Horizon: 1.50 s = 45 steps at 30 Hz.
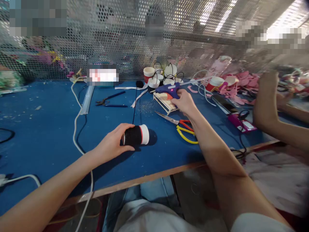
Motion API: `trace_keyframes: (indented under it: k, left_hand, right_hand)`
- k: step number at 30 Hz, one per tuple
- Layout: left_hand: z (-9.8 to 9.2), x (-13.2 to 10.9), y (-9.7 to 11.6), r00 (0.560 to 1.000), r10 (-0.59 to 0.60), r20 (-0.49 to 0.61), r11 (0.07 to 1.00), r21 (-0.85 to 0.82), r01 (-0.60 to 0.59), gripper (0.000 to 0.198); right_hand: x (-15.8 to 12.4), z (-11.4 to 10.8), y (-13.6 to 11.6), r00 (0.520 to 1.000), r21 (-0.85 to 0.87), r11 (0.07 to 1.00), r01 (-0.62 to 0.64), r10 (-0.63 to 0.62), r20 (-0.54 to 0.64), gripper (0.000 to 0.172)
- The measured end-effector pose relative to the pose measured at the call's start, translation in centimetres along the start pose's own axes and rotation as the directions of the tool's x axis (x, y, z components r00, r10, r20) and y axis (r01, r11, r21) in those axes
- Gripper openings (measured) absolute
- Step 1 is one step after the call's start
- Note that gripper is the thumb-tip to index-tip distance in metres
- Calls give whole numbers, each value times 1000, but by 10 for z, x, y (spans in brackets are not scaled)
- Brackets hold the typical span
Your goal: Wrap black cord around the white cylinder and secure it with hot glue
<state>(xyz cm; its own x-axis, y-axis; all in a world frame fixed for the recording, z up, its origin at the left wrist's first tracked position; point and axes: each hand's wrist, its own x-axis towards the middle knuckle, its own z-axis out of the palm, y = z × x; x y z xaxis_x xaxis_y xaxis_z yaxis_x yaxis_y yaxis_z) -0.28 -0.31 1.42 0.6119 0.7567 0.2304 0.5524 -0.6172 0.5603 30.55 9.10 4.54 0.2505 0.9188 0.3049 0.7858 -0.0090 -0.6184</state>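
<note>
My left hand [113,141] is wrapped round a paper cup [136,135] covered in black, with a white rim, lying on its side on the blue table [48,129]. My right hand [184,102] reaches further back and closes on the handle of a blue glue gun [167,90], which rests on a small white stand [164,103]. A red light shows on the gun's body. Scissors with red and yellow handles [182,126] lie just right of the cup, under my right forearm.
Pliers [109,100] and a white cable [77,119] lie at the left. Several finished cups with black handles [160,77] stand at the back by the perforated screen. Pink cut-outs [241,83] and another person's arm [267,106] are at the right.
</note>
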Motion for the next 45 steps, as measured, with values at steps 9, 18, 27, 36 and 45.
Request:
trace_keyframes:
  k: [9, 18, 27, 36, 45]
  left_hand:
    - [-6, 5, -11, 988, 1, -151, 1000, 31, 4, 48]
    - [-8, 4, -14, 993, 17, -114, 1000, -24, -19, 45]
    - [-8, 5, -18, 990, -51, -131, 991, -126, 35, 47]
    - [-5, 5, -22, 976, -156, -154, 981, -138, 135, 52]
    - [-5, 5, -22, 968, -197, -157, 974, -142, 176, 53]
  right_hand:
    - [-73, -8, -46, 890, 388, 921, 17, -191, 414, 31]
    - [-95, -7, -48, 881, 250, 968, 15, -130, 454, 25]
    - [-97, -9, -52, 860, 114, 954, 277, -299, 413, 20]
    - [-102, -15, -39, 728, 32, 825, 564, -516, 452, 30]
    - [-105, -18, -55, 753, 78, 878, 473, -448, 482, 23]
